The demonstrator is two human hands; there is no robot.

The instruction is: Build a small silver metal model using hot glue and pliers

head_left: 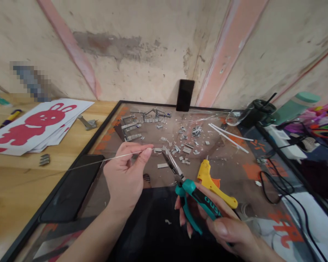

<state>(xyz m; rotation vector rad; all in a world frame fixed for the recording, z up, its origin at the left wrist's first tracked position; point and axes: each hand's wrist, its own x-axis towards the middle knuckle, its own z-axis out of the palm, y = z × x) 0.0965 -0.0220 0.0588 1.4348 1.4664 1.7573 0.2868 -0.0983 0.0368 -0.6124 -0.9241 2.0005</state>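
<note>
My left hand (pixel 127 173) pinches a thin silver wire (pixel 109 159) between thumb and forefinger; the wire runs out to the left over a dark phone (pixel 71 187). My right hand (pixel 221 225) grips teal-handled pliers (pixel 191 193), whose slim jaws (pixel 169 160) point up and left, close to the wire's right end. Small cut and bent bits of metal (pixel 184 147) lie scattered on the glass table top (pixel 235 171) just beyond the jaws.
A yellow glue gun (pixel 211 182) lies right of the pliers. Bent metal pieces (pixel 142 118) sit at the back left; a black phone (pixel 185 95) leans on the wall. White sticks (pixel 229 136), a black cable (pixel 278 182), a dark cup (pixel 261 109) and rabbit papers (pixel 35 125) surround.
</note>
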